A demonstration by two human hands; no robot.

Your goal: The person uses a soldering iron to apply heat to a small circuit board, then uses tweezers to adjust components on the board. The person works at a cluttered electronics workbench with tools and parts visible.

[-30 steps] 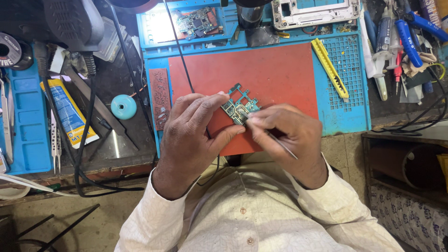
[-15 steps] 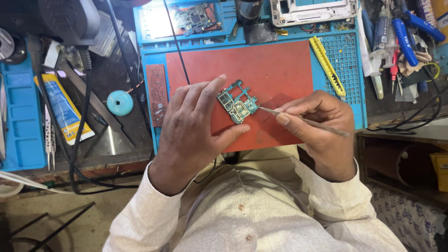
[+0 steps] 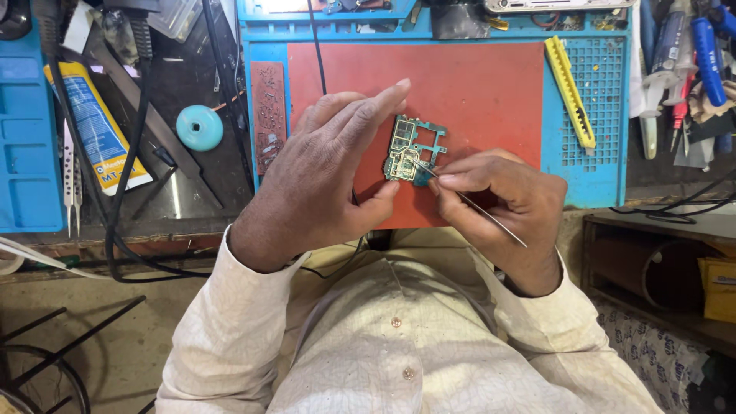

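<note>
My left hand pinches a small green circuit board by its left edge, thumb below and forefinger stretched above it. The board is held just over a red work mat. My right hand grips thin metal tweezers; their tip touches the board's lower right part. The tweezers' back end sticks out over my right wrist.
The red mat lies in a blue tray with a yellow tool on its grid. Left of it are a glue tube, a round teal spool, black cables and spare tweezers. Screwdrivers lie at the right.
My right hand pulled away to the right half a second ago and has come back, bringing the tweezers' tip onto the board. The board has turned more upright in my left hand.
</note>
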